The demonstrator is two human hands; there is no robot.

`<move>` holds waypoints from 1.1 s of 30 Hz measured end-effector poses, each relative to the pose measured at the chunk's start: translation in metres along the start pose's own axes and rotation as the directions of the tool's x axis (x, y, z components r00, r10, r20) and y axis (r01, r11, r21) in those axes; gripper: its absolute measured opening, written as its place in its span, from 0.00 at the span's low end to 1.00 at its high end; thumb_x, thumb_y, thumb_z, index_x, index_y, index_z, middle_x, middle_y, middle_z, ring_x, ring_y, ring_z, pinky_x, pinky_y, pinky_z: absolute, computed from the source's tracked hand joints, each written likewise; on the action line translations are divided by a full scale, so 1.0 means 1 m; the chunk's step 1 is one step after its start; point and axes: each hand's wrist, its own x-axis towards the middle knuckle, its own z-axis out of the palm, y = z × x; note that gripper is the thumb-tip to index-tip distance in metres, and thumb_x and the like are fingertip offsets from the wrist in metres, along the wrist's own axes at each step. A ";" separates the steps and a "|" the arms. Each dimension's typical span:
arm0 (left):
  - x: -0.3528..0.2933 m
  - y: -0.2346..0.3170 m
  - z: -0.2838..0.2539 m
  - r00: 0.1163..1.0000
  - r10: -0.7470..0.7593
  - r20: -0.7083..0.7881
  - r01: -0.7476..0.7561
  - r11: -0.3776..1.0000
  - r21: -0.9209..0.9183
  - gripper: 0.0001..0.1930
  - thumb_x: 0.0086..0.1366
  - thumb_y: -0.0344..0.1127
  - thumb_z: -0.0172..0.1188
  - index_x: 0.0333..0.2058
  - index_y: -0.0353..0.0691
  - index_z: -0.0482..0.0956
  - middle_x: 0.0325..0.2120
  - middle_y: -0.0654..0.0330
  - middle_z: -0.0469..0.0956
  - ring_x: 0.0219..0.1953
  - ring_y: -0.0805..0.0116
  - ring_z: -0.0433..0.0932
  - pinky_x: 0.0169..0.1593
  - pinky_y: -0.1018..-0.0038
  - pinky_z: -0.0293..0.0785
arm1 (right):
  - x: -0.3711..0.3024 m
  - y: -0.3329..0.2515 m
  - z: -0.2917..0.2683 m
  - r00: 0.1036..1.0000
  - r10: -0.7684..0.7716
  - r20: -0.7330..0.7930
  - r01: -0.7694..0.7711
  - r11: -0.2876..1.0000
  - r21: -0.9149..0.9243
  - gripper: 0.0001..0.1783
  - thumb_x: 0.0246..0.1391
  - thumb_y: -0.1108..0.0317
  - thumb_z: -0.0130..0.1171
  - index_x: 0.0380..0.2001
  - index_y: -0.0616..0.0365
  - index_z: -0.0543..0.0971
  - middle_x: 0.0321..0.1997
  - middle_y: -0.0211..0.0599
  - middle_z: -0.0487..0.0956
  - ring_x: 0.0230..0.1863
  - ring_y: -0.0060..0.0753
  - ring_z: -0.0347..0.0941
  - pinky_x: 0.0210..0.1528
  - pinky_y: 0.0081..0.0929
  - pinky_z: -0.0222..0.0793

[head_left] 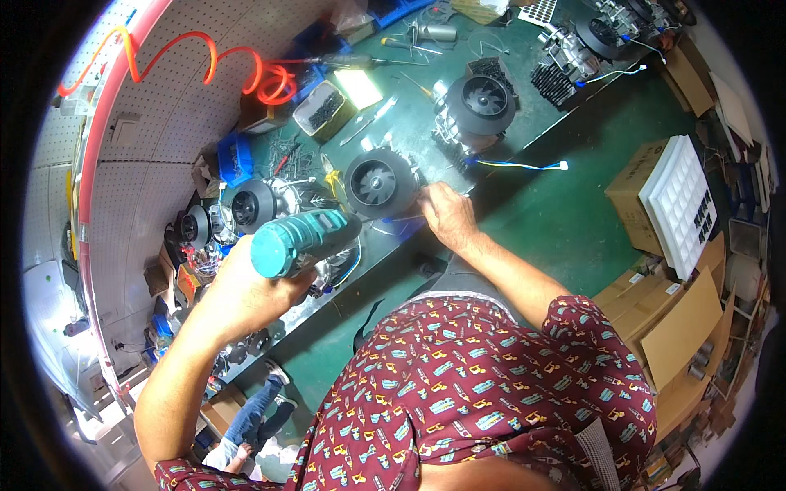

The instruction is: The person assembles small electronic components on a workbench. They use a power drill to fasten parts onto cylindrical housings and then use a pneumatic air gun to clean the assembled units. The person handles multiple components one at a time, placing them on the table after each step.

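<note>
My left hand (pixel 255 296) is wrapped round the handle of a teal cordless drill (pixel 282 244), which is raised over the bench's front edge. The drill's front end points toward a motor unit with a black fan wheel (pixel 379 182); whether its tip touches anything is hidden. My right hand (pixel 446 211) grips the right side of that same unit, its fingers curled against the edge. Just to the left stands a similar unit with a black fan wheel (pixel 254 204). Farther back on the right is a larger black fan wheel (pixel 485 100) on a metal motor body, its wires and white plug hanging over the edge.
An orange coiled air hose (pixel 260 78) hangs at the back left. Boxes of screws (pixel 321 110) and blue bins (pixel 235 159) line the bench's rear. More motor units (pixel 573 53) stand far right. Cartons and a white tray (pixel 678 204) are at right. Another person's legs (pixel 254 417) show lower left.
</note>
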 end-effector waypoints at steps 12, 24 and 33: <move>-0.014 0.020 -0.015 0.988 -0.153 -0.005 0.149 0.970 -0.192 0.19 0.58 0.29 0.63 0.49 0.35 0.76 0.33 0.63 0.77 0.34 0.72 0.73 0.39 0.70 0.74 | -0.006 -0.005 0.013 0.992 0.051 -0.117 -0.042 0.996 0.081 0.09 0.55 0.69 0.61 0.37 0.60 0.77 0.36 0.48 0.79 0.37 0.55 0.77 0.39 0.44 0.73; -0.080 -0.043 0.045 0.926 -0.377 0.004 0.315 0.769 -0.556 0.25 0.60 0.38 0.72 0.54 0.36 0.76 0.47 0.58 0.81 0.49 0.67 0.77 0.56 0.68 0.73 | -0.017 -0.002 -0.029 0.806 0.335 0.487 -0.556 0.151 0.817 0.17 0.66 0.67 0.52 0.54 0.61 0.75 0.46 0.40 0.82 0.38 0.23 0.78 0.38 0.22 0.75; -0.077 -0.063 0.087 0.942 -0.333 -0.039 0.230 0.726 -0.648 0.20 0.62 0.36 0.70 0.50 0.38 0.78 0.43 0.61 0.80 0.43 0.70 0.77 0.46 0.72 0.76 | -0.016 -0.009 -0.029 0.746 0.326 0.581 -0.480 -0.343 0.808 0.08 0.68 0.69 0.51 0.45 0.61 0.74 0.48 0.47 0.81 0.44 0.36 0.80 0.50 0.35 0.80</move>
